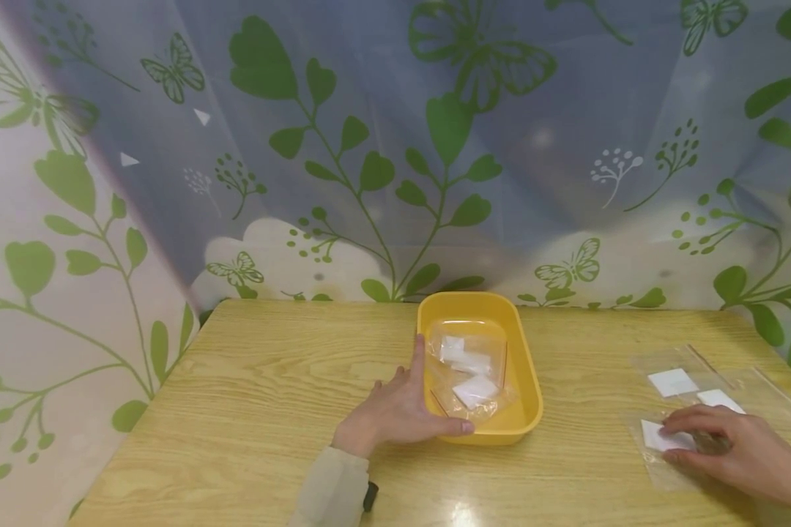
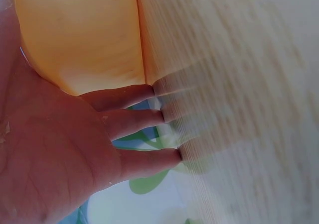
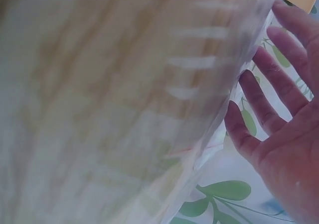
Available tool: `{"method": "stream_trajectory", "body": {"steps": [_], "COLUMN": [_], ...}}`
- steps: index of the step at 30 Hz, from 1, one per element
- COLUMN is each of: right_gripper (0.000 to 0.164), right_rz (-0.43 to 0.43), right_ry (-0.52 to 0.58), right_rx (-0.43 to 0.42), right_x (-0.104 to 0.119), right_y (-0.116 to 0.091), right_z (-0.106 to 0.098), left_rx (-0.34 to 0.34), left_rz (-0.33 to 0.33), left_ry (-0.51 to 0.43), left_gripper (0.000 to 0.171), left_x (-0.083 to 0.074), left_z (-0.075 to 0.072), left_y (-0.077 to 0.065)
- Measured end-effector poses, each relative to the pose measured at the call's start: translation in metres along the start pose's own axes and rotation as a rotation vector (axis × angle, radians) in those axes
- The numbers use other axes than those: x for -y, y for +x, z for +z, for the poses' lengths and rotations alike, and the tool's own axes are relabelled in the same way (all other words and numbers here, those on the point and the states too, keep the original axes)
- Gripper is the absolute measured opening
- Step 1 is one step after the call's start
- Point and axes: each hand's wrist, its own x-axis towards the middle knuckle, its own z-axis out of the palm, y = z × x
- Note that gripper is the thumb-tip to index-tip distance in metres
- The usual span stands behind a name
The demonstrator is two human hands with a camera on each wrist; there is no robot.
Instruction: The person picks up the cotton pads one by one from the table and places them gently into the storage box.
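Note:
My left hand (image 1: 398,410) rests against the near left corner of a yellow plastic tray (image 1: 526,388). Its index finger lies along the left rim and the thumb along the near rim. In the left wrist view, the other fingertips (image 2: 174,155) touch the table beside the tray wall (image 2: 82,35). Inside the tray lie clear zip bags (image 1: 504,399) with white pieces (image 1: 476,391) in them. At the right, my right hand (image 1: 732,446) touches a clear zip bag (image 1: 659,468) holding a white square (image 1: 652,433). Its fingers are spread and gently bent in the right wrist view.
Beyond the right hand, two more clear zip bags lie flat with white squares (image 1: 672,382) (image 1: 720,399) inside, partly overlapping. The wooden table (image 1: 270,380) ends at the back against a curtain (image 1: 369,146) printed with leaves and butterflies.

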Motion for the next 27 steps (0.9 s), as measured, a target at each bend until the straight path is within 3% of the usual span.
{"method": "stream_trajectory", "body": {"steps": [6, 14, 27], "right_gripper": [0.04, 0.045, 0.046], "right_rz": [0.047, -0.088, -0.1], "right_ry": [-0.033, 0.098, 0.132], "right_rx": [0.058, -0.052, -0.062], "right_x": [0.0, -0.0047, -0.0039], "right_y": [-0.0013, 0.0003, 0.0038], "right_z": [-0.0016, 0.0046, 0.0039], "left_rx": [-0.003, -0.001, -0.003], "left_rz": [-0.003, -0.009, -0.001], "left_ry": [0.001, 0.005, -0.006], "left_gripper": [0.142, 0.142, 0.142], "left_x": [-0.0003, -0.0003, 0.0014], "left_z": [0.0005, 0.0006, 0.0003], "left_y": [-0.0006, -0.0007, 0.0005]}}
